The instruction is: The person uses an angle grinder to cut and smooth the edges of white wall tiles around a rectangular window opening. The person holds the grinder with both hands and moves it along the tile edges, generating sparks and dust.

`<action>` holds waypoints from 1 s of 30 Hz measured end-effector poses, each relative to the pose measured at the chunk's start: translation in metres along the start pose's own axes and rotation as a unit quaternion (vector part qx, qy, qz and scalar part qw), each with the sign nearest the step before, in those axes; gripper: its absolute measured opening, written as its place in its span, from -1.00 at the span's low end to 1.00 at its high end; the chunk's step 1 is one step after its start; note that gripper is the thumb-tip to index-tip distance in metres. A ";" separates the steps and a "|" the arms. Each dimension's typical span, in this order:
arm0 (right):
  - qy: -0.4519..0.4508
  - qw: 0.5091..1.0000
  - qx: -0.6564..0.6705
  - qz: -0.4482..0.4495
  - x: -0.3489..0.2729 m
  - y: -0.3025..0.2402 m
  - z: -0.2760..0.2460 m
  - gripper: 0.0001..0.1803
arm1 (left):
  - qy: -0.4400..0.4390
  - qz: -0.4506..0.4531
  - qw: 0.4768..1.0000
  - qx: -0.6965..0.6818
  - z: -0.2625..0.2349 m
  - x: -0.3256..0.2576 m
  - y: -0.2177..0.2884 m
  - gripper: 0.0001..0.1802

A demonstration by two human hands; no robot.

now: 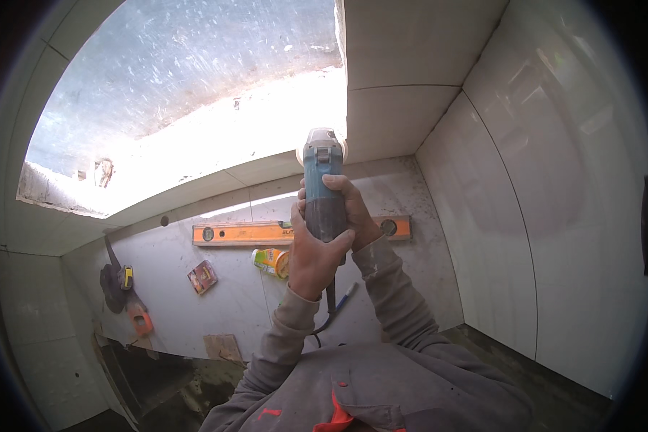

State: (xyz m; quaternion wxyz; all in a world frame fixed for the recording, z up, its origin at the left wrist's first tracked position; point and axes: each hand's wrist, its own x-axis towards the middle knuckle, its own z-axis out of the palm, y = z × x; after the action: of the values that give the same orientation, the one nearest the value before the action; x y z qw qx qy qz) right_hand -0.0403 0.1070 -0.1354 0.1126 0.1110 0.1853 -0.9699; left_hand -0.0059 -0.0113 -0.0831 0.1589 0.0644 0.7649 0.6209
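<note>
An angle grinder (322, 169) with a teal body, grey metal head and dark rear end points away from me, held in both hands. My left hand (312, 259) is wrapped around the dark rear part from the left. From the right, my right hand (354, 207) grips the middle of the body, its thumb lying on top. A pale round edge shows on both sides of the head, in front of the bright window opening (266, 108) and its tiled lower edge. The dark cord (330, 297) hangs down behind my left wrist.
Below the grinder, on a tiled ledge (173, 309), lie an orange spirit level (241, 234), a yellow-orange tub (270, 263), a small red packet (202, 276) and a blue pen-like stick (346, 295). A yellow tape measure (127, 277) and an orange-handled tool (140, 320) lie left. Tiled wall (554, 187) rises right.
</note>
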 end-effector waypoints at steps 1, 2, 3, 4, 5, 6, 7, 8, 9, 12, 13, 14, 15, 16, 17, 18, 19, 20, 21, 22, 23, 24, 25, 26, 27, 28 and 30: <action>-0.001 1.000 0.001 -0.001 0.001 0.001 0.000 -0.50 | -0.003 -0.009 1.000 0.002 -0.001 0.000 0.000 0.06; -0.002 1.000 0.002 -0.002 0.001 0.001 -0.001 -0.50 | -0.007 -0.019 1.000 0.005 -0.002 0.000 0.001 0.06; -0.003 1.000 0.003 -0.003 0.002 0.001 -0.001 -0.50 | -0.010 -0.028 1.000 0.007 -0.003 0.000 0.002 0.06; -0.003 1.000 0.002 -0.004 0.002 0.001 0.000 -0.50 | -0.013 -0.028 1.000 0.006 -0.004 0.000 0.003 0.06; -0.002 1.000 0.000 -0.005 0.002 0.001 0.000 -0.50 | -0.016 -0.028 0.999 0.005 -0.005 0.001 0.003 0.06; -0.002 1.000 -0.001 -0.005 0.001 0.001 0.001 -0.49 | -0.019 -0.027 0.999 0.004 -0.005 0.001 0.003 0.06; -0.004 1.000 0.000 -0.003 0.001 0.001 0.001 -0.50 | -0.021 -0.031 0.999 0.003 -0.006 0.001 0.004 0.07; -0.005 1.000 0.001 -0.001 0.001 0.001 0.001 -0.50 | -0.022 -0.034 0.999 0.001 -0.006 0.001 0.004 0.07; -0.007 1.000 0.002 0.001 0.001 0.001 0.001 -0.50 | -0.024 -0.037 0.999 -0.001 -0.006 0.001 0.005 0.07; -0.003 1.000 0.022 -0.006 0.002 0.002 0.003 -0.51 | -0.026 -0.047 0.999 0.008 -0.007 0.001 0.008 0.07; -0.014 1.000 0.025 0.002 0.002 0.002 0.001 -0.49 | -0.025 -0.043 0.999 0.013 -0.008 0.001 0.007 0.07; -0.025 0.999 0.029 0.010 0.002 0.000 -0.002 -0.46 | -0.025 -0.039 0.999 0.017 -0.008 0.002 0.006 0.07; -0.035 0.999 0.033 0.018 0.002 0.000 -0.003 -0.42 | -0.025 -0.036 0.999 0.022 -0.009 0.002 0.005 0.08; -0.022 0.999 0.031 0.008 0.002 0.000 -0.001 -0.46 | -0.025 -0.036 0.999 0.025 -0.009 0.002 0.005 0.07; -0.008 1.000 0.028 -0.001 0.002 0.002 0.003 -0.48 | -0.025 -0.037 0.999 0.028 -0.009 0.003 0.004 0.07; 0.005 1.000 0.025 -0.010 0.001 0.003 0.005 -0.51 | -0.025 -0.038 0.998 0.031 -0.009 0.003 0.004 0.07; 0.006 1.000 0.026 -0.011 0.002 0.003 0.005 -0.51 | -0.024 -0.036 0.999 0.031 -0.009 0.003 0.003 0.07; 0.007 1.000 0.028 -0.012 0.002 0.004 0.004 -0.51 | -0.024 -0.035 0.999 0.031 -0.009 0.003 0.002 0.08; 0.007 0.999 0.029 -0.013 0.002 0.004 0.003 -0.51 | -0.023 -0.034 0.999 0.031 -0.009 0.003 0.002 0.08; 0.006 1.000 0.025 -0.013 0.001 0.003 0.003 -0.51 | -0.026 -0.037 0.999 0.026 -0.009 0.003 0.002 0.08; 0.005 1.000 0.021 -0.012 0.000 0.002 0.003 -0.51 | -0.029 -0.041 0.999 0.021 -0.009 0.002 0.002 0.08; 0.003 1.000 0.017 -0.012 0.000 0.002 0.004 -0.51 | -0.032 -0.045 0.998 0.016 -0.009 0.002 0.003 0.08; 0.005 1.000 0.016 -0.017 -0.001 0.002 0.005 -0.51 | -0.033 -0.050 0.998 0.018 -0.009 0.002 0.006 0.08; 0.006 1.000 0.015 -0.022 -0.002 0.002 0.007 -0.51 | -0.034 -0.056 0.998 0.020 -0.010 0.002 0.009 0.08; 0.007 1.000 0.014 -0.027 -0.002 0.002 0.009 -0.51 | -0.034 -0.062 0.997 0.022 -0.010 0.001 0.011 0.08; 0.011 0.999 0.017 -0.025 -0.003 0.002 0.010 -0.52 | -0.031 -0.059 0.998 0.021 -0.010 0.002 0.012 0.08; 0.019 0.999 0.023 -0.020 -0.003 0.002 0.013 -0.52 | -0.023 -0.052 0.998 0.019 -0.010 0.001 0.011 0.07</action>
State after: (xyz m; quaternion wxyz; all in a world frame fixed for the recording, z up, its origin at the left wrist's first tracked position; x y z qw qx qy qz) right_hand -0.0391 0.1005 -0.1237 0.0867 0.1279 0.1672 -0.9737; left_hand -0.0114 -0.0179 -0.0706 0.2075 0.0417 0.7750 0.5954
